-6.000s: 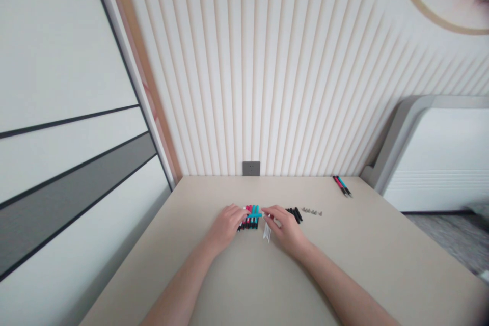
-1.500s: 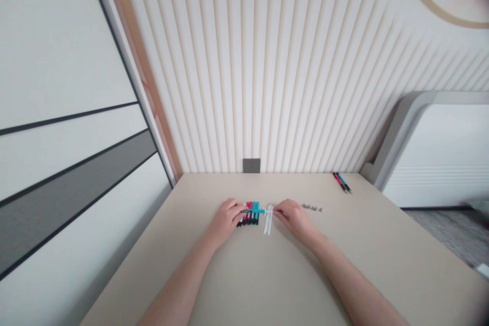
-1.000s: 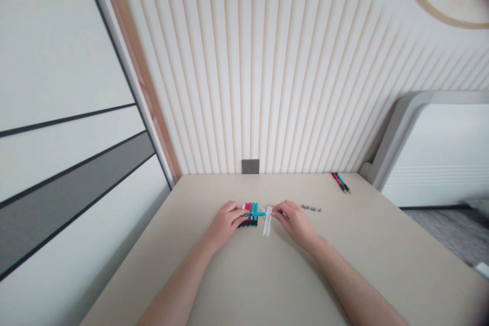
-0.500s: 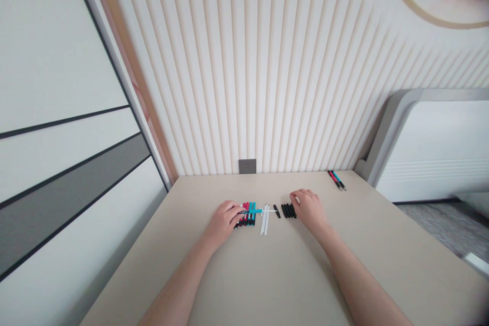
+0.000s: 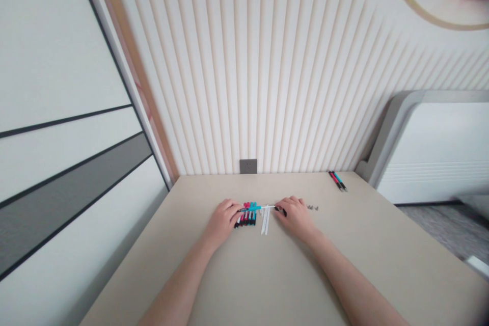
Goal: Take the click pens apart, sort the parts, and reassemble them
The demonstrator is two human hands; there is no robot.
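My left hand [image 5: 222, 218] is closed on a blue pen barrel [image 5: 253, 208], which lies level with a thin white refill [image 5: 268, 207] sticking out to the right. Below it is a row of pink, blue and white pen barrels [image 5: 246, 219] with black ends. My right hand [image 5: 295, 215] curls its fingers on a short black pen grip [image 5: 281, 211] at the refill's tip. The other black pieces are hidden beneath this hand. Between the hands lie white refills [image 5: 265, 221].
Small grey cone-like tips [image 5: 313, 208] lie right of my right hand. Two whole pens [image 5: 337, 181], red and blue with black ends, rest near the table's back right corner. Behind the table [image 5: 244, 275] is a ribbed wall with a dark socket [image 5: 248, 166].
My right hand has moved left from the row of black grips to the single one beside the refill. Grey tips have come into view behind it. The left hand stays nearly still.
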